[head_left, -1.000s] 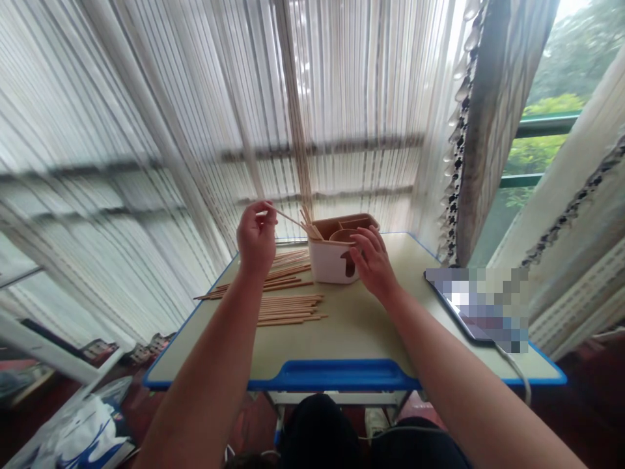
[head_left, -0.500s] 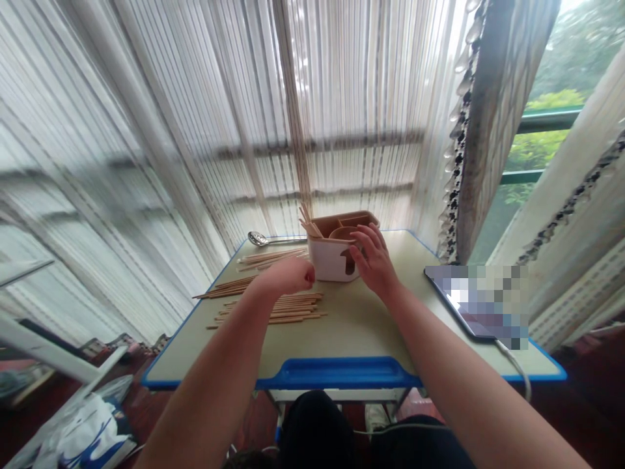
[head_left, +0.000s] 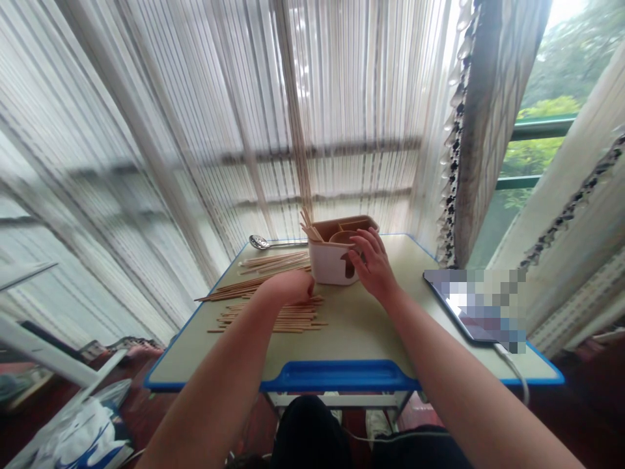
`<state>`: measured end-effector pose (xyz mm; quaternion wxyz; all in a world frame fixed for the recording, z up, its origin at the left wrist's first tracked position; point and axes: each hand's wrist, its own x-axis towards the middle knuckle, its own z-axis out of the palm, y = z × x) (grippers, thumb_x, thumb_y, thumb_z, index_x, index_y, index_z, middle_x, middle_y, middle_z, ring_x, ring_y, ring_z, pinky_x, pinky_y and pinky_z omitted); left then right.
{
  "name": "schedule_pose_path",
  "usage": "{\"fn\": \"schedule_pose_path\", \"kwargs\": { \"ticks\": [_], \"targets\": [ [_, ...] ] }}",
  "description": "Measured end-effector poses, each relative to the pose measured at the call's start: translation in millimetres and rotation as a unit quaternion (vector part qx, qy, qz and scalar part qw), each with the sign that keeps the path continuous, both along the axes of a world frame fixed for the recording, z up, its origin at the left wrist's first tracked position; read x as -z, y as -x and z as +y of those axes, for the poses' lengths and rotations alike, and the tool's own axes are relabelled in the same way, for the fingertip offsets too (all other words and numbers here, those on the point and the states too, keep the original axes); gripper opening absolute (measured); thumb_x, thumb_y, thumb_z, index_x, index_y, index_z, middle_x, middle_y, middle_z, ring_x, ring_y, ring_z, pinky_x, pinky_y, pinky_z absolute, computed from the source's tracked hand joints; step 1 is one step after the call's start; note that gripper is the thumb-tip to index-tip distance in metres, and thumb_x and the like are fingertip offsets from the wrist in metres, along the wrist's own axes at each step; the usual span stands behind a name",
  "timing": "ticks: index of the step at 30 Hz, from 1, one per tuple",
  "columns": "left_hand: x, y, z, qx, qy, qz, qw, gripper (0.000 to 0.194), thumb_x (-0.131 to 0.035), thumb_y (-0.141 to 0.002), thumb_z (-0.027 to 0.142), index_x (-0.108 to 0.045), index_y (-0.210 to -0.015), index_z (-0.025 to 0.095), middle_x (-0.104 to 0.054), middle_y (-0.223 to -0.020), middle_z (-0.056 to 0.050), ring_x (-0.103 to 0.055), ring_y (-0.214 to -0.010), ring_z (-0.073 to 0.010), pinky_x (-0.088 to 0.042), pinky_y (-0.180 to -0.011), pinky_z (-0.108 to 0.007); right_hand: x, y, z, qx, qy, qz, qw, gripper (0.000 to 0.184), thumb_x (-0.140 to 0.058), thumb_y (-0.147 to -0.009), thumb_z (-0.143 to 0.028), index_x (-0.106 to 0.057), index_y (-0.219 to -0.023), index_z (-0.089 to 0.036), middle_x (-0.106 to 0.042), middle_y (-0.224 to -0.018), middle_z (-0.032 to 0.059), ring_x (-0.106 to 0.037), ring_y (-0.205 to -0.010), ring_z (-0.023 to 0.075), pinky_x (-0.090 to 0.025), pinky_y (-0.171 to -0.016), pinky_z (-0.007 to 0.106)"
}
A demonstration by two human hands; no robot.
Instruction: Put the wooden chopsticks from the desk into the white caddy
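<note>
Your left hand [head_left: 290, 288], curled closed (gripping anything? can't tell), sits at the chopsticks [head_left: 273, 319] lying across the table; your open right hand [head_left: 372, 266] is farther off.

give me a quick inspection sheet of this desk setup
surface: beige desk with a blue edge
job's things: loose wooden chopsticks in rough rows, a few chopsticks standing in a white caddy
clutter: metal spoon behind the chopsticks, tablet at right, its screen pixelated
hands: left hand curled, resting over the chopsticks; right hand against the caddy
cables: white cable runs from the tablet over the desk edge
surroundings: striped curtains, green window railing, bag on the floor
</note>
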<state>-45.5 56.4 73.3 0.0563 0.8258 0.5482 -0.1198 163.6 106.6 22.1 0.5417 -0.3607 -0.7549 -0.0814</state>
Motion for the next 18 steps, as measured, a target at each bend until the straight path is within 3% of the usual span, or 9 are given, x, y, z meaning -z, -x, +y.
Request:
{"fn": "schedule_pose_path", "kwargs": {
  "ticks": [7,12,15,18],
  "targets": [
    [-0.3,9,8,0.008,-0.04,-0.084,0.996,0.02,-0.056,-0.07,0.02,-0.072,-0.081,0.021,-0.072,-0.084,-0.003,-0.062,-0.074,-0.0165,-0.043,-0.066,-0.024,-0.7,0,-2,0.002,0.003,-0.003,1.0,0.031,-0.044,-0.091,-0.037,-0.053,-0.117,-0.023,-0.049,-0.133,0.0069,-0.027,-0.136,0.0246,-0.029,-0.111,0.049],
    [-18.0,17,0,0.039,-0.037,-0.201,0.978,0.02,-0.053,-0.078,0.028,-0.071,-0.086,0.02,-0.071,-0.085,-0.002,-0.061,-0.076,-0.0139,-0.043,-0.069,-0.023,-0.4,0,-2,0.006,0.004,-0.002,1.0,0.032,-0.044,-0.09,-0.037,-0.053,-0.118,-0.023,-0.049,-0.133,0.0074,-0.027,-0.136,0.0253,-0.03,-0.11,0.05],
    [-29.4,20,-7,0.046,-0.047,-0.394,0.917,0.025,-0.055,-0.08,0.036,-0.068,-0.091,0.018,-0.069,-0.085,-0.003,-0.06,-0.076,-0.013,-0.045,-0.069,-0.024,-0.3,0,-1,0.004,0.003,-0.002,1.0,0.032,-0.044,-0.09,-0.037,-0.053,-0.117,-0.023,-0.049,-0.133,0.0072,-0.027,-0.136,0.0253,-0.03,-0.11,0.05],
    [-35.9,20,-11,0.041,-0.06,-0.604,0.793,0.026,-0.064,-0.074,0.038,-0.066,-0.087,0.016,-0.067,-0.081,-0.004,-0.058,-0.067,-0.0107,-0.046,-0.063,-0.024,-0.4,1,-1,-0.001,-0.002,0.0,1.0,0.031,-0.044,-0.09,-0.036,-0.054,-0.116,-0.022,-0.049,-0.133,0.007,-0.027,-0.136,0.0244,-0.03,-0.111,0.048]
  ]
}}
